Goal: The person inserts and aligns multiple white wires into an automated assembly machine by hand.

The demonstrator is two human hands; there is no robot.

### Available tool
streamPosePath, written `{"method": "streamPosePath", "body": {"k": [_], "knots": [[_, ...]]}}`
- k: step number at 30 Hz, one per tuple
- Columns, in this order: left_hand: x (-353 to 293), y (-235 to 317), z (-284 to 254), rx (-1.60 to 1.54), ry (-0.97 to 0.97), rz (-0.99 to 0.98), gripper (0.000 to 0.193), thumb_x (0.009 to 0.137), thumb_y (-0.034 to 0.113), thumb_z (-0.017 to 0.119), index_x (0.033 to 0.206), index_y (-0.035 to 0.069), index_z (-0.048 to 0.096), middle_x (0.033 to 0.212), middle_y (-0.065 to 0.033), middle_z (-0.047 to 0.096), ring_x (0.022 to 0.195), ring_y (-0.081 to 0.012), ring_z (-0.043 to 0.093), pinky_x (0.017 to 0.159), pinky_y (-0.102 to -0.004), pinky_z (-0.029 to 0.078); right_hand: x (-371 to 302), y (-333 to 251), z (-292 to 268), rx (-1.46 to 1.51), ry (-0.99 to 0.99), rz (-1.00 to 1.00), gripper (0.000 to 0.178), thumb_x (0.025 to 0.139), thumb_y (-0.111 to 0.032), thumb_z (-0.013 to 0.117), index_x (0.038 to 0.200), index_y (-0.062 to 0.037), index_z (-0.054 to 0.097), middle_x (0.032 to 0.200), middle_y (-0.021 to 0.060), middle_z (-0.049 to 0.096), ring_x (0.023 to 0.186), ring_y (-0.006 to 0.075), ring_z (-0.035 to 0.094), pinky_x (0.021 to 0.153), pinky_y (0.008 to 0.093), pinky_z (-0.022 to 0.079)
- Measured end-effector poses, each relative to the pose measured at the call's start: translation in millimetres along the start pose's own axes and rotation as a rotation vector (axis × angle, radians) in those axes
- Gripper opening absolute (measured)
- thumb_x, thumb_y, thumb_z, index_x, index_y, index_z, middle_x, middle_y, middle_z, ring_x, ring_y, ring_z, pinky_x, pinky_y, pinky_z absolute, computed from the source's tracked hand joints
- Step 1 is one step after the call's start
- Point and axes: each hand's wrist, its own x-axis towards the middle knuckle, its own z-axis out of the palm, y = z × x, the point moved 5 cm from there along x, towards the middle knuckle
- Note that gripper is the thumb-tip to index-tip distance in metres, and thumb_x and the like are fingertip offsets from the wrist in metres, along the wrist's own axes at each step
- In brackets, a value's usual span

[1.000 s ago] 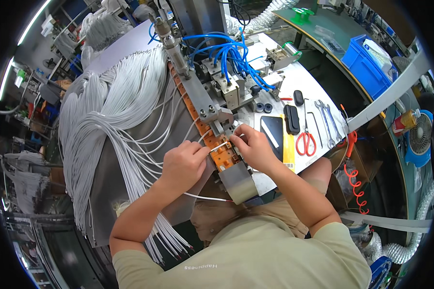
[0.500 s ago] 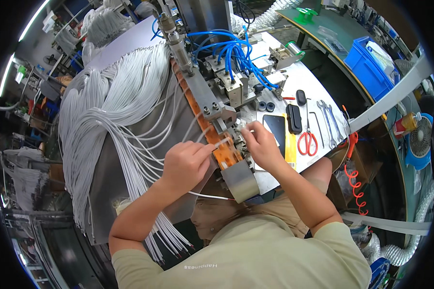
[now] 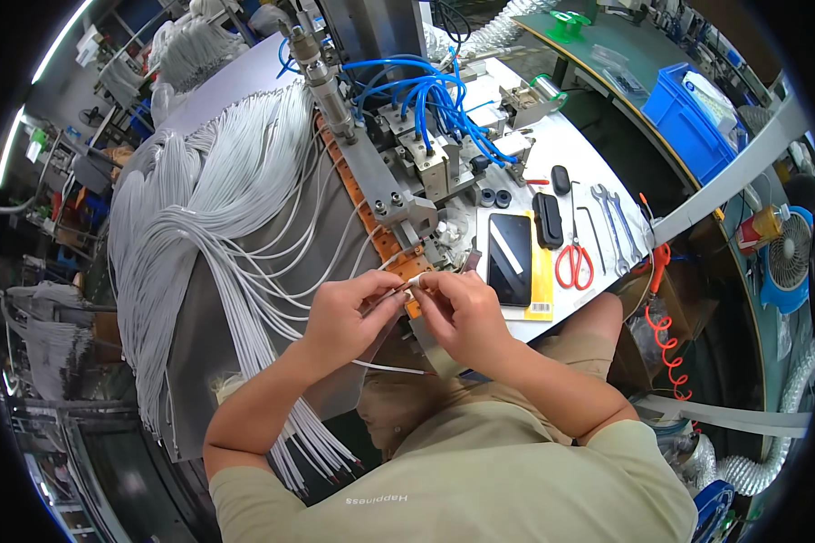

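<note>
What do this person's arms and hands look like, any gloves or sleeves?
Short, pale green sleeves on both arms; forearms uncovered. The left hand and right hand are gloveless, and no watch shows.

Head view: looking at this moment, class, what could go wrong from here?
The small white piece at the right hand could slip onto the orange strip. The left hand might snag the loose white cables beside it. A rightward swing might knock the dark flat device.
</note>
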Motion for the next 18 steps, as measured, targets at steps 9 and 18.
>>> {"method": "streamPosePath", "body": {"k": [9, 18], "knots": [[-1, -8, -1, -0.033, -0.007, -0.046, 0.017, 0.086, 0.004, 0.072, 0.102, -0.001, 0.070, 0.082, -0.0070, 0.073, 0.075, -0.0086, 0.068, 0.068, -0.0231, 0.053, 1, -1, 5, 0.072, -0.069, 0.102, 0.007, 0.091, -0.004, 0.066, 0.097, -0.0022, 0.062, 0.054, 0.0020, 0.060, 0.044, 0.0157, 0.053, 0.061, 0.0323, 0.041], [-2, -3, 7, -0.209, -0.239, -0.165, 0.015, 0.092, 0.005, 0.064, 0.104, -0.003, 0.069, 0.083, -0.0059, 0.072, 0.075, -0.0080, 0.067, 0.070, -0.0236, 0.053, 4, 7, -5, 0.068, -0.217, -0.053, 0.012, 0.086, -0.003, 0.069, 0.093, -0.0016, 0.060, 0.070, 0.0083, 0.059, 0.060, 0.0215, 0.056, 0.066, 0.0352, 0.042]]}}
